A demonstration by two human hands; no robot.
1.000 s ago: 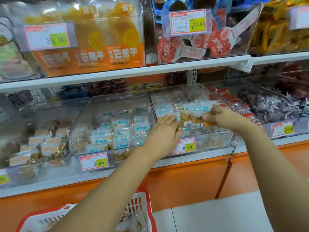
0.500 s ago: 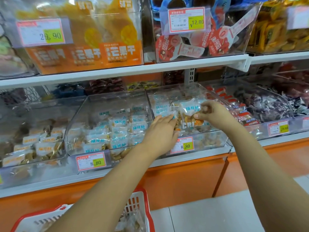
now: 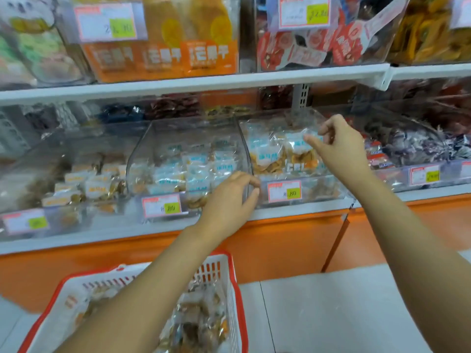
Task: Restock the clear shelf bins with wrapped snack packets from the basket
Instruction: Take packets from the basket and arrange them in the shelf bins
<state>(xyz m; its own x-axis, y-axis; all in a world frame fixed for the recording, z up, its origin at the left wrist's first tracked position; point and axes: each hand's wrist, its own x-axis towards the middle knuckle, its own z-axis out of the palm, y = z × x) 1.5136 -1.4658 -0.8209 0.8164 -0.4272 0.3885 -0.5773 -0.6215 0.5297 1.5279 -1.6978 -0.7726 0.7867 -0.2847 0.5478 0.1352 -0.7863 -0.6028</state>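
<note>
**Hands at the bins, basket below**

We reach both arms toward the lower shelf. Our right hand hovers over the right bin, just above the packets heaped inside it. Its thumb points left and its fingers curl above the thumb, right at the clear wrapper of the top packet. The blur is heavy there, so we cannot tell whether the hand pinches that wrapper or holds nothing.

Our left hand is lower, in front of the seam where the right bin meets the middle bin. Its fingers are loosely curved and spread, with nothing in them. We cannot tell whether they touch the clear wall.

The middle bin holds blue-labelled packets that fill only its lower part. The left bin holds orange-labelled ones. A price tag is fixed to the front of the right bin, and another is on the middle bin.

The basket sits on the floor below the shelf, white lattice with a red rim. Our left forearm crosses above it. Wrapped snacks lie inside it, well apart from the bins.

On the upper shelf stand orange bags. To the far right, another bin holds purple sweets.
</note>
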